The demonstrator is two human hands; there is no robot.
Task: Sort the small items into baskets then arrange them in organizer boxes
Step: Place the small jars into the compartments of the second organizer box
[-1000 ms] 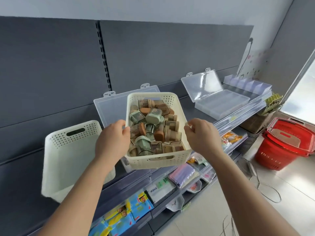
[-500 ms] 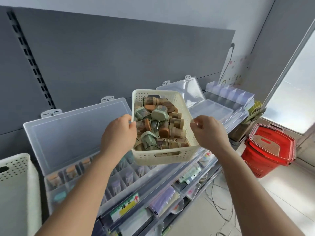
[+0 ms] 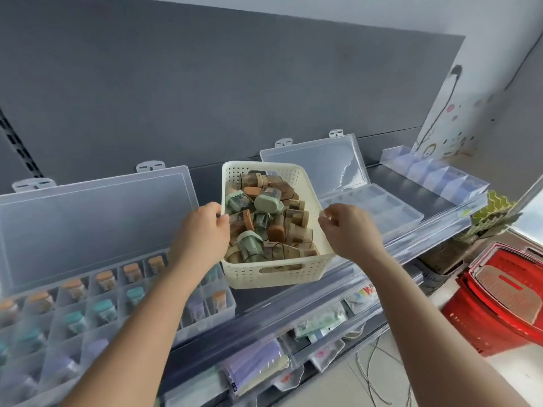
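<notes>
A cream perforated basket (image 3: 249, 276) full of several small jars with green, brown and tan lids (image 3: 266, 201) sits low over the grey shelf, between two clear organizer boxes. My left hand (image 3: 202, 230) grips its left rim, thumb inside. My right hand (image 3: 346, 230) pinches its right rim with curled fingers. The left organizer box (image 3: 97, 304) stands open, and many of its compartments hold small jars. The right organizer box (image 3: 379, 207) is open too, with empty compartments. I cannot tell whether the basket's base touches the shelf.
A clear divider tray (image 3: 435, 174) stands at the shelf's far right end. Lower shelves hold packaged goods (image 3: 255, 365). A red shopping basket (image 3: 499, 304) sits on the floor at right, with loose cables (image 3: 373, 374) nearby. A grey back panel rises behind the shelf.
Both hands carried the basket rightward and down, from in front of the left organizer box into the gap between the two boxes. The view has turned right, so the empty white basket left the frame.
</notes>
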